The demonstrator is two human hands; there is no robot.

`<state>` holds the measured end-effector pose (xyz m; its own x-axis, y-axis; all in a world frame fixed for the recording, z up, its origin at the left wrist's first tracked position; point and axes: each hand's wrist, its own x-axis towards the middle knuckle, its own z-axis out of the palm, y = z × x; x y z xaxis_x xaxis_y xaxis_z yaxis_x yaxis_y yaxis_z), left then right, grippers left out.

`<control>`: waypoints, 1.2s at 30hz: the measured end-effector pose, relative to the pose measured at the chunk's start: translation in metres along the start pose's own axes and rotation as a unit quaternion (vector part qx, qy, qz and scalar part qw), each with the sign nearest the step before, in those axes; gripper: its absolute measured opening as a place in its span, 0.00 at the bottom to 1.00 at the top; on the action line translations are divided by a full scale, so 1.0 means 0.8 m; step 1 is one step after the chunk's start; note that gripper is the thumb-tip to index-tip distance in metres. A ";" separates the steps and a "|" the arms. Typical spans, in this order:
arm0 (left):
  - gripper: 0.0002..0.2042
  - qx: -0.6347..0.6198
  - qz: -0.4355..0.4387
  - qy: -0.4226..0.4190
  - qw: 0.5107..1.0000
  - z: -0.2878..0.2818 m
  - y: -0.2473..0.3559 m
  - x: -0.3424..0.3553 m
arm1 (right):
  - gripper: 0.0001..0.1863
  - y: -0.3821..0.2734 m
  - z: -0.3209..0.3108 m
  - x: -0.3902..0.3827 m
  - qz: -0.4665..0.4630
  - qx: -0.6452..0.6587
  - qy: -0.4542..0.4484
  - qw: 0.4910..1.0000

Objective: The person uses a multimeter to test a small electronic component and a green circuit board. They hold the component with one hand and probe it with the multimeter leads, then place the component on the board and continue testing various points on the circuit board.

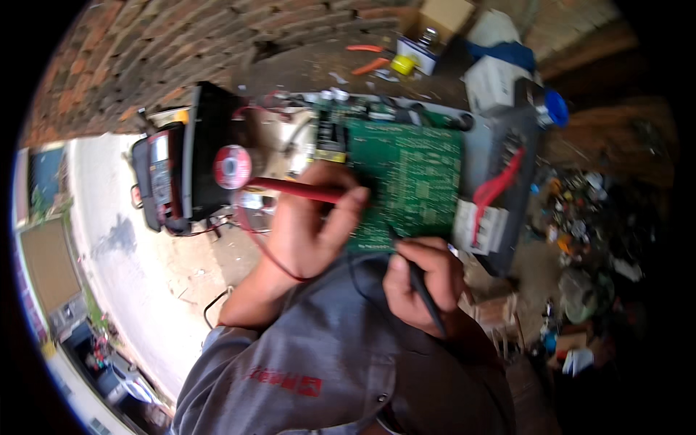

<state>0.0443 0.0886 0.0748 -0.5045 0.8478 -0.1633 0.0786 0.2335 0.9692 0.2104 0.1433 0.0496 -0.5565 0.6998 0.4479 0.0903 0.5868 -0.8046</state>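
A green circuit board [424,170] lies in front of me, its face dotted with pale solder points. My left hand [308,221] is closed round a red test probe [301,190] at the board's left edge; I cannot make out where its tip rests. In my right hand [428,279], pinched like a pen, is a black test probe [422,286]. Its tip points at the lower part of the board, touching it or just above. A thin red lead [262,250] runs beside my left wrist. Motion blurs both hands a little.
A multimeter [161,174] leans by a black panel [206,152] at left, next to a red-labelled spool [232,167]. Right of the board is a grey casing [500,196] with a red strip [496,185]. Orange-handled pliers [371,67] and an open box [428,43] lie beyond.
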 end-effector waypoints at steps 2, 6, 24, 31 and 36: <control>0.05 0.075 0.070 -0.019 0.995 -0.006 -0.001 0.005 | 0.10 -0.005 0.006 -0.002 0.006 -0.014 0.016 1.000; 0.07 0.142 0.089 -0.051 0.985 -0.011 0.003 0.006 | 0.08 -0.003 0.005 -0.011 0.038 -0.020 0.010 0.999; 0.04 -0.165 0.081 0.010 0.983 -0.016 -0.017 -0.006 | 0.10 -0.001 -0.003 -0.004 0.066 0.041 -0.001 0.997; 0.08 -0.304 -0.010 -0.031 0.952 -0.049 -0.033 -0.043 | 0.17 -0.023 -0.051 0.004 -0.103 0.022 0.014 0.994; 0.12 -0.182 -0.099 -0.108 0.972 -0.029 -0.028 -0.063 | 0.14 -0.047 -0.045 0.029 -0.049 -0.079 -0.176 0.980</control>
<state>0.0480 0.0296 0.0657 -0.2829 0.8927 -0.3508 -0.3317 0.2521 0.9091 0.2238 0.1520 0.1040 -0.8164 0.4692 0.3366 0.1327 0.7198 -0.6814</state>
